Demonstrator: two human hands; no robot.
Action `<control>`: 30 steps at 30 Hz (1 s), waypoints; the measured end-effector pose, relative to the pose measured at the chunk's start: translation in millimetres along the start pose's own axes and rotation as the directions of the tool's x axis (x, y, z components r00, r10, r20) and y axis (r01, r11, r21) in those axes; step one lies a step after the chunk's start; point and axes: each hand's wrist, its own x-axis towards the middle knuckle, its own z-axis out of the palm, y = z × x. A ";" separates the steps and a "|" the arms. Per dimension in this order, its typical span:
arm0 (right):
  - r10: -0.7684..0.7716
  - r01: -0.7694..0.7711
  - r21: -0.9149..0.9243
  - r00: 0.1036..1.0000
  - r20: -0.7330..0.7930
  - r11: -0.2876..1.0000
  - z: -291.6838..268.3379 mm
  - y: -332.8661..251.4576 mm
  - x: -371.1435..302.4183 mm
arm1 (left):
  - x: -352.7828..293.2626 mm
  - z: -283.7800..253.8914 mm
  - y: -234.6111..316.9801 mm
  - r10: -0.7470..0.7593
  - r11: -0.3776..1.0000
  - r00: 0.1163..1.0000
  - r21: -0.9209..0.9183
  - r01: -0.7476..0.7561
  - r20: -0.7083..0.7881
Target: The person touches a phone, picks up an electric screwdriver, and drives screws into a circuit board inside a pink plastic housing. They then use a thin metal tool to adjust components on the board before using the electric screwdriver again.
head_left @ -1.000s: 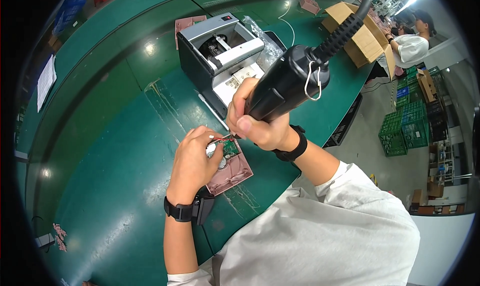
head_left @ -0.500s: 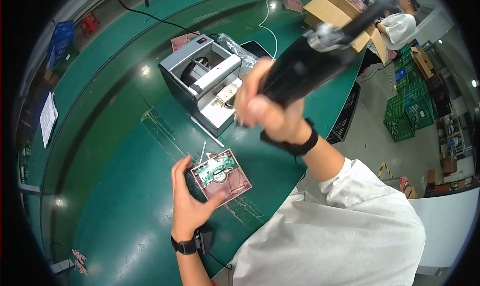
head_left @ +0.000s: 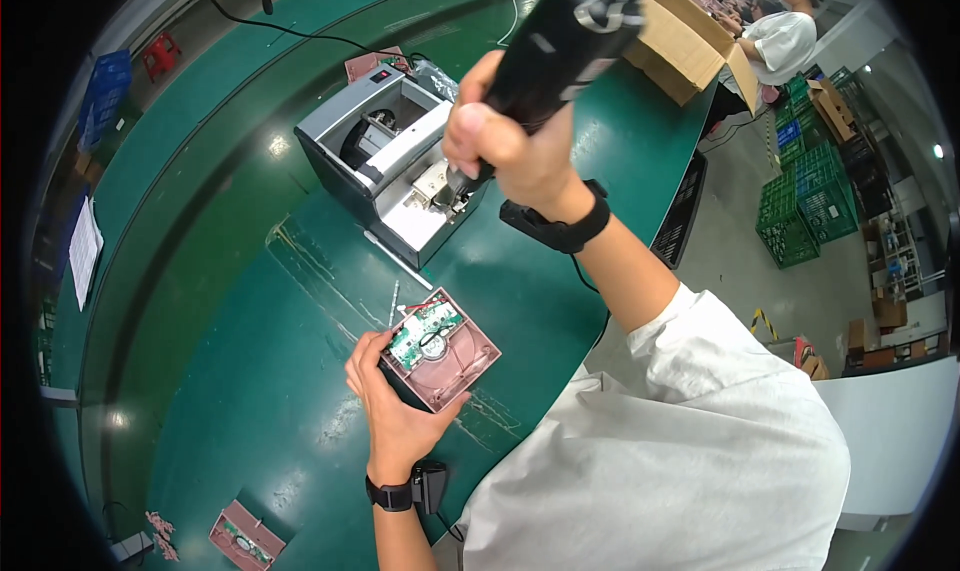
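Note:
My right hand (head_left: 520, 151) is wrapped round a black electric screwdriver (head_left: 550, 56), which slants down toward the table. Its narrow tip is at the metal outlet of a grey and black screw feeder (head_left: 345, 186); whether a screw sits on the tip is too small to tell. With thumb and fingers, my left hand (head_left: 405, 416) grips the near-left sides of a pink plastic housing (head_left: 450, 376) lying open side up. Inside the housing are a green circuit board (head_left: 415, 338), a round part (head_left: 433, 347) and thin wires.
A white rod (head_left: 398, 259) lies along the feeder's near side. Another pink housing (head_left: 246, 537) is at the lower left, beside pink scraps (head_left: 160, 534). An open cardboard box (head_left: 680, 51) stands far right, near another person (head_left: 785, 46). Green crates (head_left: 808, 211) sit on the floor.
My right hand has brought the screwdriver left to the feeder's outlet. My left hand has closed on the housing's sides. Another pink housing has come into view at the lower left.

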 end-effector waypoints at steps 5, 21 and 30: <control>0.103 -0.103 0.029 0.995 0.007 0.994 6.0 7.0 -4.3 | -0.1 -1.2 2.7 0.019 1.000 0.999 0.016 -0.019 -0.036; 0.012 -0.161 0.230 0.841 0.541 0.960 89.8 -13.0 -71.8 | 0.2 -1.3 -0.2 0.104 0.992 0.995 0.070 -0.104 0.005; 0.008 -0.141 0.210 0.847 0.532 0.967 100.0 -9.3 -72.4 | -0.2 2.1 -4.4 0.099 0.994 0.995 0.052 -0.098 -0.012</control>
